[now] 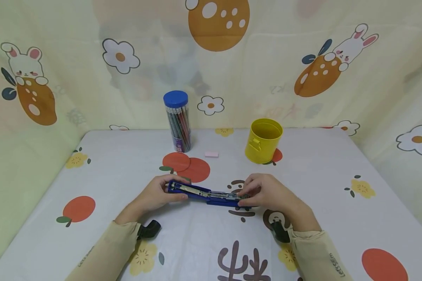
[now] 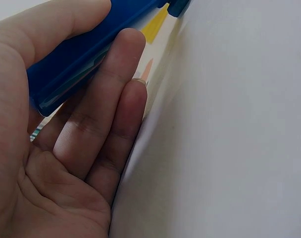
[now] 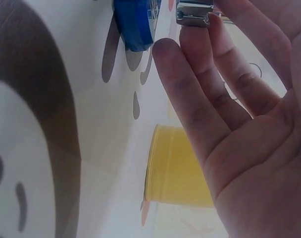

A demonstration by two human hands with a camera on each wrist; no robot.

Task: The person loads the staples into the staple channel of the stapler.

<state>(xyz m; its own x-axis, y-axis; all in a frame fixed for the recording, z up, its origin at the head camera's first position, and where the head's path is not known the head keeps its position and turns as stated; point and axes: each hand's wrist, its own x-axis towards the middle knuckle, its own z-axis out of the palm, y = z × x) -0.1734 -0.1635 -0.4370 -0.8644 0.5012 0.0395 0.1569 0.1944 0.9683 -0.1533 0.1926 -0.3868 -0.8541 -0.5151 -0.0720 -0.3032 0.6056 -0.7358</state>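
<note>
Your stapler is over the middle of the tabletop, between its left and right edges: unfolding looks done, closing not yet, loading unclear. Your left hand grips one end, your right hand pinches the other, fingertips facing inward

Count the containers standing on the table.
2: the blue-lidded pencil jar beyond the blue stapler, and the yellow bucket farther right, beyond the right hand. No others show.

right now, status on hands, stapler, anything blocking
Left hand, right hand holding blue stapler. Unfolded, metal insides exposed. Yellow bucket beyond, not blocking.
</note>
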